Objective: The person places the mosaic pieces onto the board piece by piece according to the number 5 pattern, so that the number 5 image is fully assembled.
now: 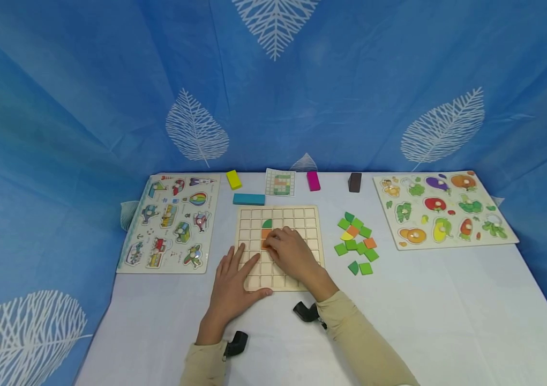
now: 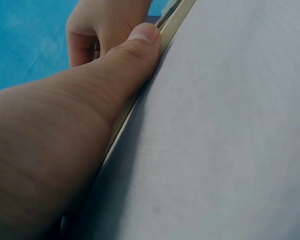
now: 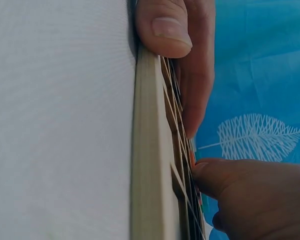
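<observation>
A wooden grid board lies in the middle of the white table. A green quarter-round tile sits in its second row, with an orange tile just below. My right hand reaches over the board with curled fingers and pinches the orange tile in its cell. My left hand lies flat on the board's near-left corner with straight fingers. Its thumb presses along the board's front edge.
Loose green, orange and yellow tiles lie right of the board. A vehicle puzzle is at the left and a vegetable puzzle at the right. Behind the board are a pattern card and yellow, teal, magenta and brown blocks.
</observation>
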Motion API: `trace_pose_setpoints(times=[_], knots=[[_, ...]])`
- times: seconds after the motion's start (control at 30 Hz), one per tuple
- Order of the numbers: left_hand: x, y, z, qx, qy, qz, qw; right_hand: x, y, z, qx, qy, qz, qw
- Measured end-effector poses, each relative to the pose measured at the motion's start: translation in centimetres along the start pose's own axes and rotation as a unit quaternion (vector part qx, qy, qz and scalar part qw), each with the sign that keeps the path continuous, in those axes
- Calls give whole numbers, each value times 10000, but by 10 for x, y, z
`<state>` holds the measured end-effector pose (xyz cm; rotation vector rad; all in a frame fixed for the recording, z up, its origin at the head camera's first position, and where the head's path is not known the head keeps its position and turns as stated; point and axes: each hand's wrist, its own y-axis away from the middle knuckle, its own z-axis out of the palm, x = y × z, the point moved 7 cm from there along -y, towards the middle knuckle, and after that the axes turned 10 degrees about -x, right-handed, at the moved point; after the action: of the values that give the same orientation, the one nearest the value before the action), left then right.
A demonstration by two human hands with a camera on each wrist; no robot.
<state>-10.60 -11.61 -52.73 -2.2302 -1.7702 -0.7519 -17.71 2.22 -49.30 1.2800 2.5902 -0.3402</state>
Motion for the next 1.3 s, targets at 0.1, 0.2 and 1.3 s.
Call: trace_pose_setpoints(times=[0.1, 0.2, 1.3], knots=[[0, 1, 0, -12, 5, -25, 10000, -1, 0, 0, -18, 0, -5, 10000], [0, 1, 0, -21, 1, -25, 10000, -1, 1, -1, -25, 19, 29, 10000], [-3, -2, 5, 41, 111, -21, 9999, 111, 132, -39, 833, -363, 2007, 9754]])
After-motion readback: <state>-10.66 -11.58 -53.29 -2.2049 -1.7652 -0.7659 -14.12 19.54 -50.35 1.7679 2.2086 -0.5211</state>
